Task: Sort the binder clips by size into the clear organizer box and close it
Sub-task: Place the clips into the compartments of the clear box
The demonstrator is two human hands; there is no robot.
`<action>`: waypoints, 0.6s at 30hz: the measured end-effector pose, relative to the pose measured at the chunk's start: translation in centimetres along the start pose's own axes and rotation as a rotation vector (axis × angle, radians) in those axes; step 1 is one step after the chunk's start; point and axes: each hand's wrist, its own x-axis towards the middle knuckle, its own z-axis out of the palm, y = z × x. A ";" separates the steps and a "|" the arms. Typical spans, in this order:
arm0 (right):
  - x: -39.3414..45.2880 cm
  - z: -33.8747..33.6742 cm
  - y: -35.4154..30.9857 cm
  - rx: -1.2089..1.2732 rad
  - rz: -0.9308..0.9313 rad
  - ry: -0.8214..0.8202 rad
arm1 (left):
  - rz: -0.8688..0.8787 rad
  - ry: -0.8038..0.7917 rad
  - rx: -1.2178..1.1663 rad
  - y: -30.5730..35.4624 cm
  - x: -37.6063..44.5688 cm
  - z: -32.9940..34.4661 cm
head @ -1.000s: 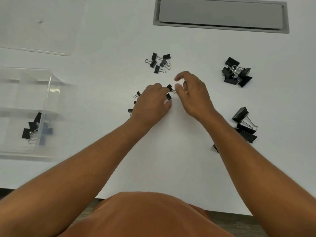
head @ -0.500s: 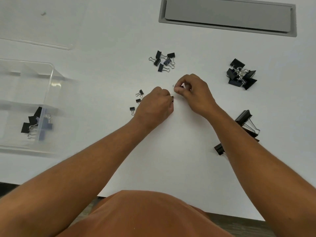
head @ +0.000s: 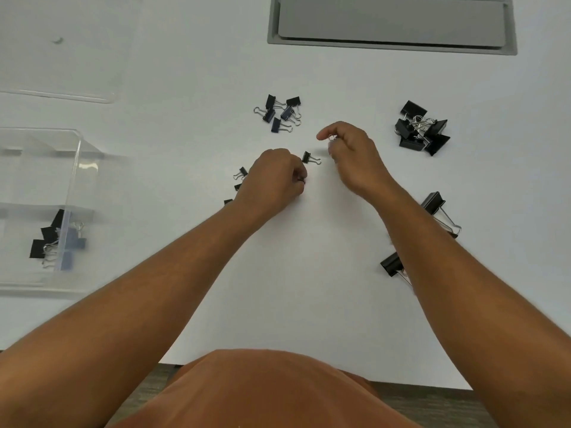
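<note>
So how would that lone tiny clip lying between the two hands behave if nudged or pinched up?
The tiny clip looks light, so it would probably skid on the smooth white table. Its wire handles likely swing, and its flat-sided body shouldn't roll. It probably demands a fine pinch.

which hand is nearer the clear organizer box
Left. The left hand is mid-table, to the right of the clear organizer box at the table's left edge; the right hand is farther right still.

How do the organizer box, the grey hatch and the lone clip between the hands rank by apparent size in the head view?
1. Grey hatch
2. Organizer box, cropped at the left edge, so unsure against the hatch
3. Lone clip
</note>
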 end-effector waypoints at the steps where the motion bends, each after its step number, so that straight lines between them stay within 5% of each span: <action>1: 0.0 0.2 0.0 -0.132 -0.063 -0.030 | -0.004 0.028 -0.016 -0.1 -0.2 0.0; 5: 0.2 1.8 0.6 -0.518 -0.186 -0.123 | -0.123 0.200 -0.307 -0.5 -1.6 0.2; 13: -0.7 3.0 0.7 -0.437 -0.047 -0.026 | -0.452 0.054 -1.168 -0.6 -5.0 -0.6; 15: -1.4 2.9 0.4 -0.299 0.021 -0.028 | -0.492 0.021 -1.270 -0.9 -5.9 -0.8; 18: -3.5 3.3 -1.2 0.255 0.230 -0.109 | -0.477 0.035 -1.340 -1.7 -7.5 -1.4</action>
